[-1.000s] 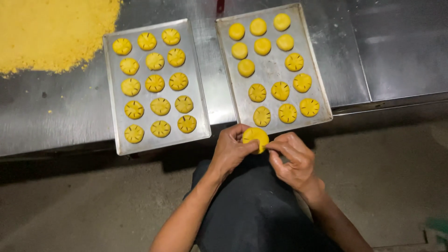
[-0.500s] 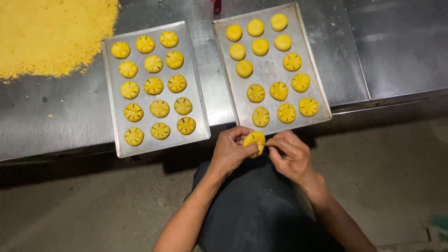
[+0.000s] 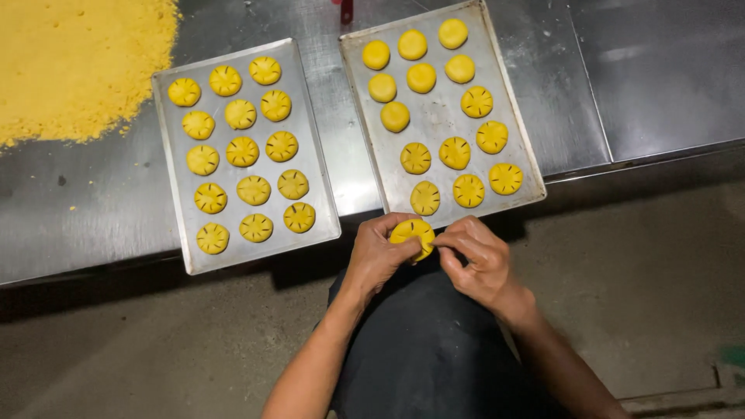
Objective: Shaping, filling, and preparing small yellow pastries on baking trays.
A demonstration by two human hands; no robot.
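Observation:
My left hand [image 3: 374, 256] cups a round yellow dough piece [image 3: 411, 232] just below the near edge of the right metal tray [image 3: 434, 116]. My right hand [image 3: 477, 262] pinches at the right side of that same piece; whether a small tool is between its fingers I cannot tell. The right tray holds several smooth yellow rounds at the back and several with star-like cuts at the front. The left metal tray [image 3: 310, 155] carries several rounds, all marked with cuts.
Both trays lie on a steel table [image 3: 93, 209], whose front edge runs just above my hands. A wide heap of yellow crumbly flour [image 3: 70, 62] covers the table's far left. A red object [image 3: 345, 9] pokes in at the top. Concrete floor lies below.
My hands have turned the dough piece slightly while holding it in the same spot. The view has shifted a little; the trays and rounds have not moved.

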